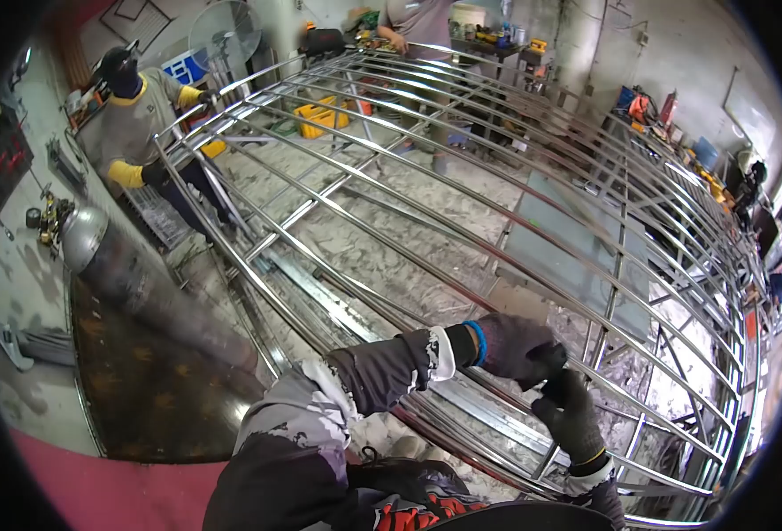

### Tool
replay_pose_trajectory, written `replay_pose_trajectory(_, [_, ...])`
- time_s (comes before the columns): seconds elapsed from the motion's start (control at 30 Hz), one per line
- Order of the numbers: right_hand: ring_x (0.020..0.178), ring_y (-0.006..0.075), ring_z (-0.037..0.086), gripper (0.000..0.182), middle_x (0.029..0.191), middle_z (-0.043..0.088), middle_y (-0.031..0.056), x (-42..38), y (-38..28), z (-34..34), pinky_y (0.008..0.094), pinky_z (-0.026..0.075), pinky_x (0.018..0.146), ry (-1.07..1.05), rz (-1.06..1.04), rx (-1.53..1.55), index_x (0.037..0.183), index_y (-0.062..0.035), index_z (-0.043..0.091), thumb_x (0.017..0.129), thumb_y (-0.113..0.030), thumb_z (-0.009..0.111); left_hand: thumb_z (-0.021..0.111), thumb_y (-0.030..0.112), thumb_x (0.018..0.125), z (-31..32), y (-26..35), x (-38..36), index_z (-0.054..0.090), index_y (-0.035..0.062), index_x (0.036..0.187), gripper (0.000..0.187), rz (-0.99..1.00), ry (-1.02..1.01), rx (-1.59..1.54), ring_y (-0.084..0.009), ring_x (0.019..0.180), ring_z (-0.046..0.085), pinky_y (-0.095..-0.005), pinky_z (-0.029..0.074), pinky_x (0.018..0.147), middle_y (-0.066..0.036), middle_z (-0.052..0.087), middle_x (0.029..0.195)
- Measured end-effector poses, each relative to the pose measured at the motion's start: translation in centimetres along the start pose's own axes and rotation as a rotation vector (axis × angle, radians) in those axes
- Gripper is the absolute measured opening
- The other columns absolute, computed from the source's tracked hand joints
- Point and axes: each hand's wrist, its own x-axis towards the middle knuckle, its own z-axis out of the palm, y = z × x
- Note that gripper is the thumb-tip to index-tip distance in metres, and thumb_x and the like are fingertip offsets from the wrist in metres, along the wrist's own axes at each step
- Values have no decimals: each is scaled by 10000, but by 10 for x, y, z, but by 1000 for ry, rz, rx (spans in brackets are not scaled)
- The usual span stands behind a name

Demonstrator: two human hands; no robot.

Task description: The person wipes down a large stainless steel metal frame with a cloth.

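Note:
Both my hands wear dark gloves and meet beside a tube of a large shiny metal grid [298,212]. My left hand [517,350], with a blue band [477,341] at the wrist, reaches across from the left. Its fingers are curled together near the tube. Just below it, my right hand [572,416] comes up from the lower right with thumb and fingers drawn together, almost touching the left. Whatever lies between the fingers is too small or hidden to make out. Camouflage-patterned sleeves [382,372] cover my forearm.
A co-worker [143,115] in dark headgear and yellow sleeves holds the grid's far left end. Another person [417,26] stands behind its far edge. A gas cylinder [134,274] leans at left. A grey sheet [541,239] lies beneath the bars; a yellow case [320,115] sits beyond.

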Motion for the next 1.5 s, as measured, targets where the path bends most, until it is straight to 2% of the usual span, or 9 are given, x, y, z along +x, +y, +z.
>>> replay_pose_trajectory(0.3, [843, 185, 690, 472, 1132, 692, 99, 19, -8, 4, 335, 562, 629, 105, 93, 618, 1337, -70, 565, 938, -256, 733, 626, 267, 963, 30, 14, 7, 465, 56, 1444, 550, 198, 287, -586, -285, 1022, 631, -414, 518, 916, -180, 604, 1172])
replay_pose_trajectory(0.37, [767, 178, 659, 723, 1129, 647, 102, 26, -29, 5, 284, 541, 561, 146, -179, 548, 1552, -104, 314, 906, 28, 612, 623, 242, 968, -5, 22, -25, 464, 60, 1444, 534, 20, 144, -946, -208, 895, 642, -362, 545, 827, -124, 647, 1069])
replay_pose_trajectory(0.7, [908, 149, 665, 377, 1029, 641, 65, 160, -141, 133, 339, 605, 735, 52, 61, 27, 1285, -52, 559, 929, -116, 666, 671, 265, 851, -150, -87, -186, 647, 39, 944, 245, -39, 514, -113, -417, 805, 664, -506, 530, 752, -189, 642, 798])
replay_pose_trajectory(1.07, [1211, 371, 603, 604, 1352, 597, 173, 326, -123, 359, 545, 469, 1067, -221, 155, 1512, 1437, -61, 484, 1038, -514, 456, 647, 313, 862, -259, -223, -271, 636, 39, 966, 293, -43, 283, 310, -382, 1054, 629, -476, 512, 897, -207, 633, 1025])
replay_pose_trajectory(1.17, [1204, 352, 606, 602, 1319, 613, 168, 357, -152, 369, 485, 478, 1084, 183, -249, 276, 1399, -24, 513, 1031, -497, 467, 668, 414, 873, -299, -258, -290, 677, 22, 1095, 450, 66, -65, 252, -343, 1211, 592, -426, 456, 1068, -205, 639, 1192])
replay_pose_trajectory(1.27, [1075, 309, 660, 558, 1213, 658, 151, 396, -170, 341, 462, 561, 961, 129, 24, 1147, 1334, -11, 557, 1039, -477, 473, 674, 359, 929, -366, -297, -343, 663, 29, 1214, 436, -17, 146, 78, -309, 1173, 637, -427, 499, 1022, -198, 650, 1245])
replay_pose_trajectory(1.37, [749, 137, 678, 401, 873, 700, 57, 443, -150, 297, 290, 557, 639, 282, 126, -187, 1315, -54, 574, 1063, -355, 494, 652, 258, 959, -424, -355, -383, 608, 44, 1325, 426, -207, 400, -114, -236, 1066, 675, -372, 548, 918, -165, 657, 1240])
replay_pose_trajectory(1.47, [1128, 296, 629, 521, 1211, 651, 189, 505, -74, 327, 435, 522, 943, 223, -631, -1100, 1401, -88, 532, 948, -322, 642, 656, 288, 957, -436, -391, -406, 430, 40, 1512, 648, -376, 625, -51, -338, 1197, 636, -407, 507, 1021, -274, 584, 1370])
replay_pose_trajectory(1.5, [1272, 365, 523, 562, 1379, 570, 178, 497, -101, 353, 470, 450, 1042, 179, -203, -1106, 1445, -109, 510, 939, -319, 638, 652, 304, 960, -438, -384, -409, 352, 50, 1559, 717, -480, 519, -94, -353, 1232, 616, -412, 499, 1038, -286, 534, 1437])
